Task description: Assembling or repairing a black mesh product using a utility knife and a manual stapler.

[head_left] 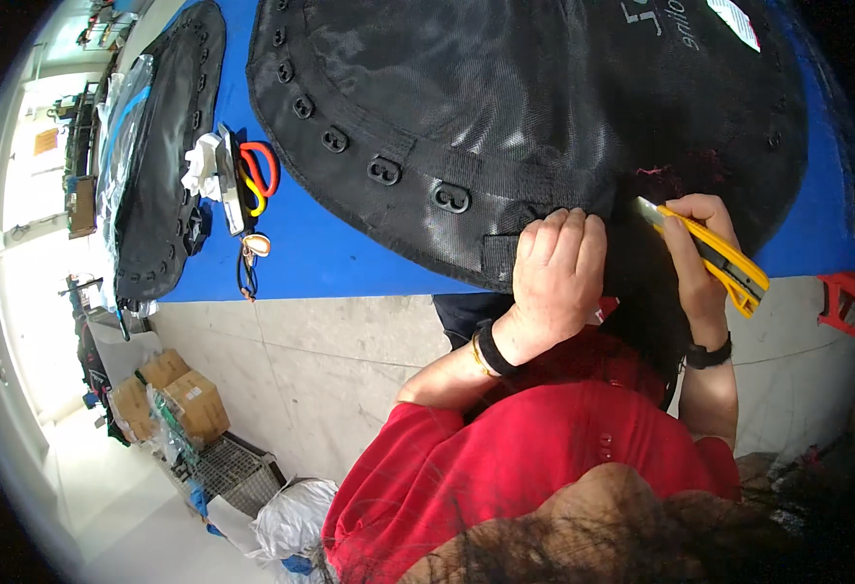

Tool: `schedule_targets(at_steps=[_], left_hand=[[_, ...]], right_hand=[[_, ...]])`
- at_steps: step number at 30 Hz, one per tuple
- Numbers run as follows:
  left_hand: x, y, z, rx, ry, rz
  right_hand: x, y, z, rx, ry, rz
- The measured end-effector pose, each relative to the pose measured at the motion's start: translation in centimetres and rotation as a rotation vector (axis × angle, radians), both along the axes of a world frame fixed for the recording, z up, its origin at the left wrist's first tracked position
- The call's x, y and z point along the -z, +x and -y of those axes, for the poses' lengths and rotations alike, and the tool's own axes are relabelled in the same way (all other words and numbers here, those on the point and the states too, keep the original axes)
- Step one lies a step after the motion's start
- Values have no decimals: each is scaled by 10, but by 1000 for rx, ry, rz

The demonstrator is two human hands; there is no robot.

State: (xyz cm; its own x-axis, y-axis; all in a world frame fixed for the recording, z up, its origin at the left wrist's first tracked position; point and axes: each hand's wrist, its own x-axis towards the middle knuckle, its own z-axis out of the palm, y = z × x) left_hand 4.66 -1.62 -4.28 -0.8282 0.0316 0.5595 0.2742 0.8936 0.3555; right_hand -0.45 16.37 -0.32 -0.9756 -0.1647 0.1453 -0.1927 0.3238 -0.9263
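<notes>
Yellow-and-black cutter (pixel 716 255); black mesh fabric (pixel 515 97); blue table (pixel 315 248); red-and-yellow scissors (pixel 273 167); red shirt (pixel 505 457).

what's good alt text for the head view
A right hand holds a yellow utility knife over black mesh fabric on a blue table; the left hand touches it near its edge. Red-and-yellow-handled scissors lie left of the fabric.

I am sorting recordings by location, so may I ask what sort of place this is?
Probably a small textile or sewing workshop: a large black mesh piece lies on a blue table, the right hand holds a yellow utility knife, and red-and-yellow-handled scissors lie nearby.
</notes>
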Motion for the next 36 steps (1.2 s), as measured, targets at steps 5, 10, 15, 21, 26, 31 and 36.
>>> schedule_targets(at_steps=[5, 10, 15, 21, 26, 31, 36], left_hand=[[-2, 1, 0, 4, 15, 9], [-5, 1, 0, 17, 36, 25], [-7, 1, -1, 22, 43, 31], [-7, 0, -1, 33, 51, 18], [-6, 0, 1, 32, 41, 10], [-5, 0, 2, 48, 56, 9], [-4, 1, 0, 35, 65, -7]], right_hand=[[-6, 0, -1, -29, 1, 40], [-11, 0, -2, -33, -1, 68], [-6, -2, -6, -65, 0, 43], [-8, -2, -5, -72, -15, 52], [-6, -3, -2, -76, -3, 35], [-4, -3, 0, -73, -20, 14], [3, -2, 1, -57, -66, -11]])
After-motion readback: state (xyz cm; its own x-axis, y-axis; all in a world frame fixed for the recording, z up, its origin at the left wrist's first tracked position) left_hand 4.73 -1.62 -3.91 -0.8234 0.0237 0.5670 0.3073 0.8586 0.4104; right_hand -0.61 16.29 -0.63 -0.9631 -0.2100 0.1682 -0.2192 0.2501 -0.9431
